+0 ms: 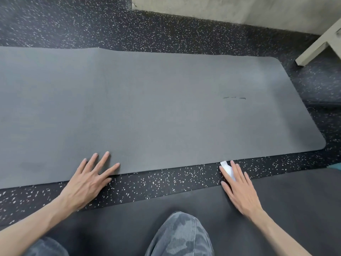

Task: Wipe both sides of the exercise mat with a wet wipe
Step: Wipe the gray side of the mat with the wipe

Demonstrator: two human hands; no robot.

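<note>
A grey exercise mat (147, 100) lies flat across the speckled floor, its rounded right end in view and its left end out of frame. My left hand (88, 180) rests palm down with spread fingers on the mat's near edge. My right hand (238, 187) lies flat just short of the mat's near edge, fingers extended, pressing a white wet wipe (227, 169) against the floor. Part of the wipe sticks out past my fingertips, almost touching the mat's edge.
A darker mat (184, 198) lies under my knees (181, 235) at the bottom. A strip of black speckled floor (166, 180) separates the two mats. A short dark mark (234, 98) shows on the grey mat. A concrete wall (230, 8) and a pale furniture leg (317, 48) stand at the far right.
</note>
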